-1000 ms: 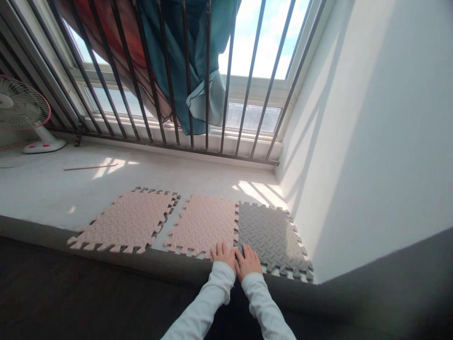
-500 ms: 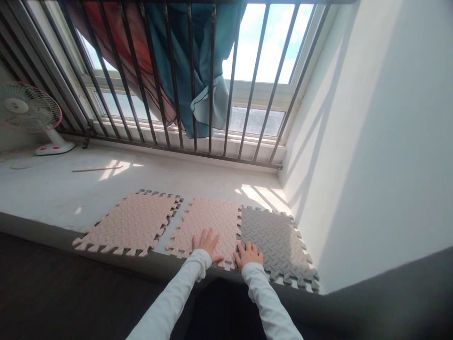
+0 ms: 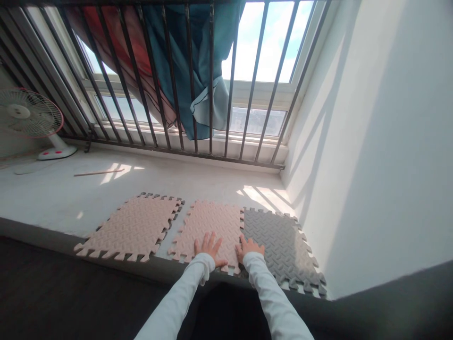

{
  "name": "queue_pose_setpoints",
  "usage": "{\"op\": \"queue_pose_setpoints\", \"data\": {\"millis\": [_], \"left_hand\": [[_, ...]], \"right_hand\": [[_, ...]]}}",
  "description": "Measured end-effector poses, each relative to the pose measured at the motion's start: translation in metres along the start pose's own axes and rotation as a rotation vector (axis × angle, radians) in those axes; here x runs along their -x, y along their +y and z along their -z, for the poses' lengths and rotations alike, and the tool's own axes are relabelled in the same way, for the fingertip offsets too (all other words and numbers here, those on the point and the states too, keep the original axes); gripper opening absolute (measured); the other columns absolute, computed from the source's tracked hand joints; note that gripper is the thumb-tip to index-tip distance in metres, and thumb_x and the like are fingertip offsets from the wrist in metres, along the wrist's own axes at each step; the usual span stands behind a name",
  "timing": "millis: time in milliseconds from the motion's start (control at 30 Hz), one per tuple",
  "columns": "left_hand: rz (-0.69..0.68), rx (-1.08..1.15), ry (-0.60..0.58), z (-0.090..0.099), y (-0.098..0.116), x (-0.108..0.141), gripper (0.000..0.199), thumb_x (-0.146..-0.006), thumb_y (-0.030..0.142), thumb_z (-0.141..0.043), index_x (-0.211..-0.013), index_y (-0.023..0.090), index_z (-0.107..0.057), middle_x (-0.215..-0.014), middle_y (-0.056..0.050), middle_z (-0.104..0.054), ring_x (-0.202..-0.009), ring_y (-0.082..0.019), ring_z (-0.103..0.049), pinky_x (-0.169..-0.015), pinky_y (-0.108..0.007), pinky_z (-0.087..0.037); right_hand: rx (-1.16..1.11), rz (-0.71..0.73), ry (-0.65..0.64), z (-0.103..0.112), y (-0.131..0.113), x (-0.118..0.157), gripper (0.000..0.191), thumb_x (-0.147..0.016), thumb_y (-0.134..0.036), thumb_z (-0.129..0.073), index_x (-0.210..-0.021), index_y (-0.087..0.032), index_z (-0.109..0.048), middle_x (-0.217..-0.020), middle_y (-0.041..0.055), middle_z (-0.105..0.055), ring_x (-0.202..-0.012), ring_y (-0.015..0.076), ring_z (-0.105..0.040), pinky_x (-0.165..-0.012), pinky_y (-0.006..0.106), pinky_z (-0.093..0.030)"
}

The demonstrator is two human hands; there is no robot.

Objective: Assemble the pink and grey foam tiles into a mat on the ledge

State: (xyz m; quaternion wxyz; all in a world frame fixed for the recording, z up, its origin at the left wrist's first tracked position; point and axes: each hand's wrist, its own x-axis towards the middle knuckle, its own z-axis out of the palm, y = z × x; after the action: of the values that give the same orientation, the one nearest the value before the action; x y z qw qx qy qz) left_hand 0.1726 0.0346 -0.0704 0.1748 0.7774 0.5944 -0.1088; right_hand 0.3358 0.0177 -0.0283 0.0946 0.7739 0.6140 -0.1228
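Left hand (image 3: pixel 208 249) has moved away from the right hand (image 3: pixel 250 248) onto the middle pink mat (image 3: pixel 214 219), beside the grey mat (image 3: pixel 278 241) on the ledge (image 3: pixel 170 174). Its fingers spread, palm down; the right's bend, slightly apart, where the mats meet.

Your left hand (image 3: pixel 208 249): spread on the pink middle mat (image 3: pixel 214 218)
Your right hand (image 3: pixel 250 247): where the grey mat (image 3: pixel 278 238) meets it
Fan (image 3: pixel 18 111): to your far left
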Motion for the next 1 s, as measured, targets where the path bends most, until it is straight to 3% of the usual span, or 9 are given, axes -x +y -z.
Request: {"op": "queue_pose_setpoints", "data": {"millis": [233,433,867,1000], "left_hand": [[0.004,0.011,0.004,-0.004,-0.001,-0.003,0.086,-0.055,0.07,-0.04,-0.13,0.037,-0.013,-0.142,0.001,0.005,-0.127,-0.029,0.009,-0.09,-0.064,0.008],[0.005,0.015,0.006,-0.006,-0.002,-0.005,0.084,-0.057,0.069,-0.041,-0.13,0.038,-0.014,-0.142,0.001,0.005,-0.127,-0.029,0.01,-0.089,-0.065,0.009],[0.007,0.026,0.018,-0.008,-0.001,-0.005,0.088,-0.054,0.071,-0.042,-0.13,0.038,-0.013,-0.142,0.001,0.004,-0.127,-0.03,0.011,-0.089,-0.064,0.011],[0.012,0.021,0.007,-0.01,-0.001,-0.006,0.086,-0.056,0.069,-0.043,-0.13,0.038,-0.013,-0.142,0.001,0.004,-0.127,-0.03,0.01,-0.089,-0.064,0.012]], "right_hand": [[-0.035,0.037,-0.109,0.014,0.004,-0.012,0.043,-0.079,-0.048,-0.029,-0.118,-0.034,-0.041,-0.109,0.0072,-0.056,-0.098,0.0251,-0.052,-0.08,0.046,-0.031],[-0.062,-0.014,-0.155,0.018,0.003,-0.029,0.056,-0.08,-0.048,-0.028,-0.131,-0.035,-0.012,-0.11,0.0092,-0.056,-0.098,0.024,-0.053,-0.078,0.045,-0.034],[-0.079,-0.001,-0.154,0.024,0.006,-0.052,0.047,-0.078,-0.043,-0.033,-0.124,-0.033,-0.031,-0.108,0.0092,-0.058,-0.095,0.0233,-0.054,-0.073,0.038,-0.04],[-0.09,-0.006,-0.123,0.026,0.006,-0.063,0.055,-0.079,-0.042,-0.032,-0.131,-0.031,-0.018,-0.109,0.0106,-0.057,-0.096,0.0241,-0.054,-0.074,0.038,-0.04]]}}
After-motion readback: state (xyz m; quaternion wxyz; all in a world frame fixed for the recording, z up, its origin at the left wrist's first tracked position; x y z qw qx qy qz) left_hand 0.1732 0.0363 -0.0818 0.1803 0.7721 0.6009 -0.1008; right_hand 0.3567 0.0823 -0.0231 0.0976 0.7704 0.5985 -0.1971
